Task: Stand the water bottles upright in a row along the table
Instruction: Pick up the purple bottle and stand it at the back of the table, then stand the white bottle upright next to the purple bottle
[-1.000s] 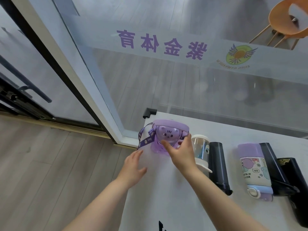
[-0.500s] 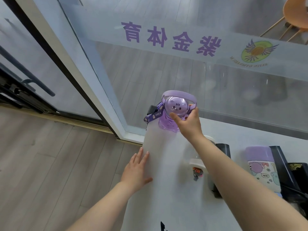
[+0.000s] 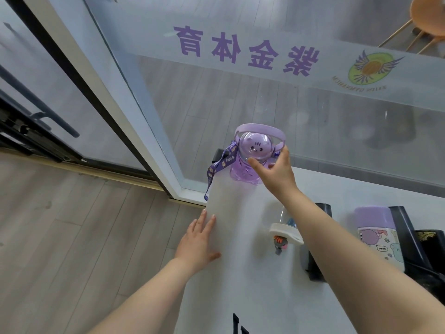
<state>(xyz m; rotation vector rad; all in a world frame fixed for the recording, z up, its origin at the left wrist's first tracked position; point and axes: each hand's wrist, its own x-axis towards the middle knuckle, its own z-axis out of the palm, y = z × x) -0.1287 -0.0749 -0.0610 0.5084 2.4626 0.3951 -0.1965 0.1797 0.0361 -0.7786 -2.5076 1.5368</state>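
Note:
A purple see-through bottle [image 3: 248,162] with a cartoon face lid and a carry handle stands upright at the far left corner of the white table [image 3: 240,273]. My right hand [image 3: 277,174] grips its right side. Its printed strap [image 3: 216,167] hangs over the table's left edge. My left hand [image 3: 198,239] lies flat on the left table edge, fingers apart, holding nothing. A clear bottle with a white lid [image 3: 285,227] lies on its side, partly hidden by my right forearm. A purple-capped cartoon bottle [image 3: 375,235] also lies on its side.
Black bottles [image 3: 407,237] lie on the table to the right, one [image 3: 320,239] behind my forearm. A glass wall [image 3: 265,92] with purple lettering runs along the table's far edge. A glass door frame [image 3: 101,92] and wood floor [image 3: 72,237] are to the left.
My right hand has carried the purple bottle from lying near the table's middle-left to the far left corner and turned it upright. My left hand let go and settled flat on the table edge.

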